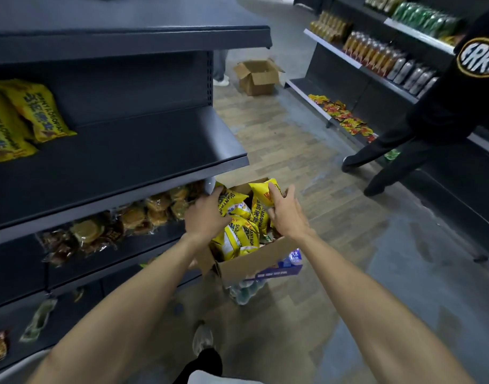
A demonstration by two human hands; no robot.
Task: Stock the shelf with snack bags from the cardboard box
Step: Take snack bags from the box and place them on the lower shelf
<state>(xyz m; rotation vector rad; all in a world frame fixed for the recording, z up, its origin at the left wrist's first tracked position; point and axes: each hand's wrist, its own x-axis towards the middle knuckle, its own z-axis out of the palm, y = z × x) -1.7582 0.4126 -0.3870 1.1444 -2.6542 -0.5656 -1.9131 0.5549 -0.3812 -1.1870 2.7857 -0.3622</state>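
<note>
Over the cardboard box (pixel 254 261) on the floor beside the shelf (pixel 154 151), the left hand (pixel 207 214) and right hand (pixel 286 214) are each gripping a yellow snack bag (pixel 261 198), apparently separate bags.

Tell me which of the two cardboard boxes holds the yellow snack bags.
The near cardboard box under both hands, packed with yellow snack bags. The far box up the aisle sits open-flapped with no bags showing.
</note>
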